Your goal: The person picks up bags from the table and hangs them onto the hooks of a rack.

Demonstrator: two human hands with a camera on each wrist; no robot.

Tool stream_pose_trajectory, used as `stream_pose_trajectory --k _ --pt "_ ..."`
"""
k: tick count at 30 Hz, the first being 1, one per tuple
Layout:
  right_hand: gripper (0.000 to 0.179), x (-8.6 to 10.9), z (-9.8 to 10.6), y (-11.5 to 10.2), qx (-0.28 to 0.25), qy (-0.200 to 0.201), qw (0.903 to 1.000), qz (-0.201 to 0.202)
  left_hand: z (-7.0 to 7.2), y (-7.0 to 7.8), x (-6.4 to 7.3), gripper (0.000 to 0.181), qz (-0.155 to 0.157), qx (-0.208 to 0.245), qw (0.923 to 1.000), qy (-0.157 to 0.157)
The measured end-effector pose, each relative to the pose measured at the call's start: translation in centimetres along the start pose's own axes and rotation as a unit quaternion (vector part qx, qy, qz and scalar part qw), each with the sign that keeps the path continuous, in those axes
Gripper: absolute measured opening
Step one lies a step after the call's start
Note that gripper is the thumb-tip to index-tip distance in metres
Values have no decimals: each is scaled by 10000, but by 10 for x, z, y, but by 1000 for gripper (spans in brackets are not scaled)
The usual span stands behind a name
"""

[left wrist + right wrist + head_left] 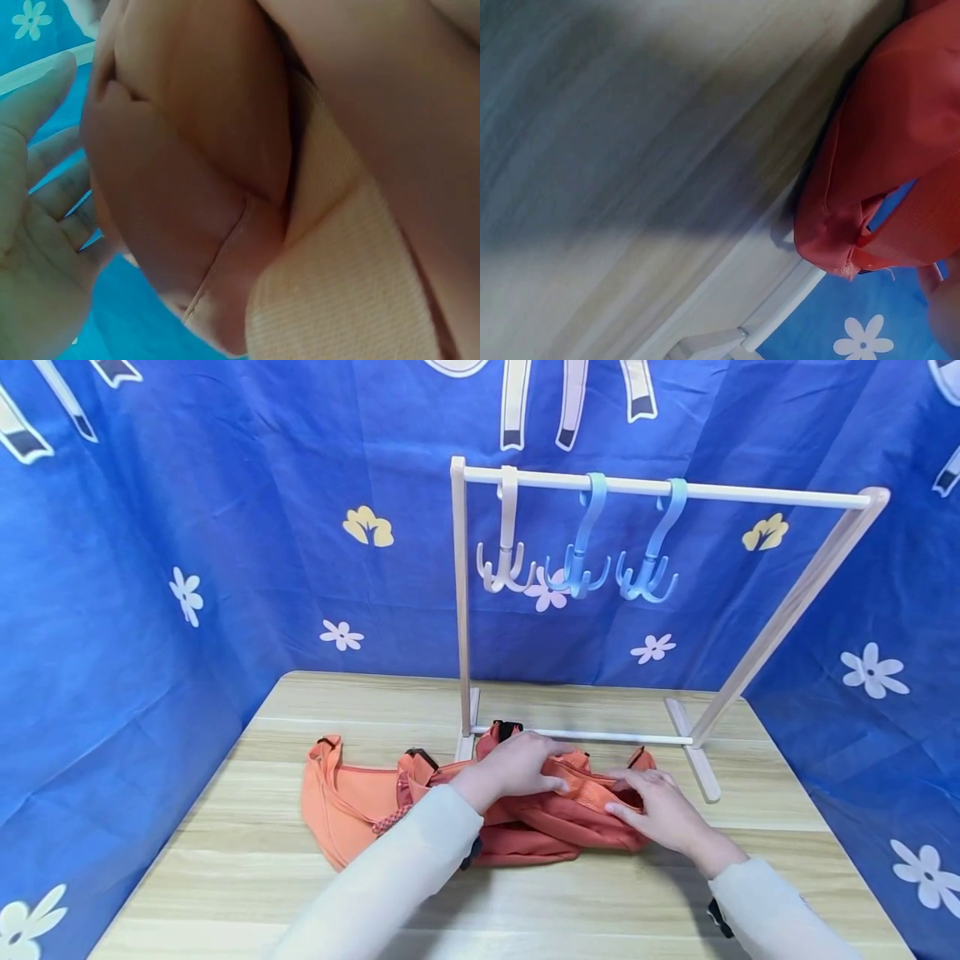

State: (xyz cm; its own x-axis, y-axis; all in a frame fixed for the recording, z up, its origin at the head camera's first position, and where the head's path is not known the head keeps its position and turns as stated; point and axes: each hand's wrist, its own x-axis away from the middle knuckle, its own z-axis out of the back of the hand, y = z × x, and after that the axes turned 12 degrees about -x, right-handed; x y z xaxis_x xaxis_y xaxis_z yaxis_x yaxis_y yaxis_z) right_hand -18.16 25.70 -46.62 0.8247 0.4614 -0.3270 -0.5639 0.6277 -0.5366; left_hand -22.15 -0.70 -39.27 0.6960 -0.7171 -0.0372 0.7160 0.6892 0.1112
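A red-orange fabric bag (547, 835) lies crumpled on the table, with orange webbing straps and black buckles. My left hand (517, 766) reaches over its top, thumb apart from the fingers. In the left wrist view this hand (49, 202) has its fingers loosely extended beside the folded fabric (180, 172), some fingertips hidden behind it. At the bag's right end my right hand (660, 810) pinches the edge by an orange strap (588, 793). The right wrist view shows the bag's red end (900, 120), with only a little of that hand (946, 307) visible.
A lighter orange fabric part (341, 802) spreads to the left. Behind stands a rack with a white top rail (772, 493), carrying one pale hook hanger (506, 535) and two blue hook hangers (585, 539). Its right foot (697, 760) rests on the table (247, 860). Blue curtains enclose the table.
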Motion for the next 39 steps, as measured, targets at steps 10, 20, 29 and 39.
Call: stream_pose_trajectory --k 10,20,29,39 --pt "22 -2 -9 1 -472 233 9983 236 -9 2 -1 39 88 347 9994 -32" --pt "20 -3 -13 3 -843 524 9946 286 -19 -1 0 12 191 1159 9925 338" --pt "18 -3 -11 7 -1426 645 9877 62 -20 -5 0 5 203 1605 9856 498" --pt "20 -11 0 1 -1753 794 9811 197 -14 -10 0 5 428 1983 9773 604"
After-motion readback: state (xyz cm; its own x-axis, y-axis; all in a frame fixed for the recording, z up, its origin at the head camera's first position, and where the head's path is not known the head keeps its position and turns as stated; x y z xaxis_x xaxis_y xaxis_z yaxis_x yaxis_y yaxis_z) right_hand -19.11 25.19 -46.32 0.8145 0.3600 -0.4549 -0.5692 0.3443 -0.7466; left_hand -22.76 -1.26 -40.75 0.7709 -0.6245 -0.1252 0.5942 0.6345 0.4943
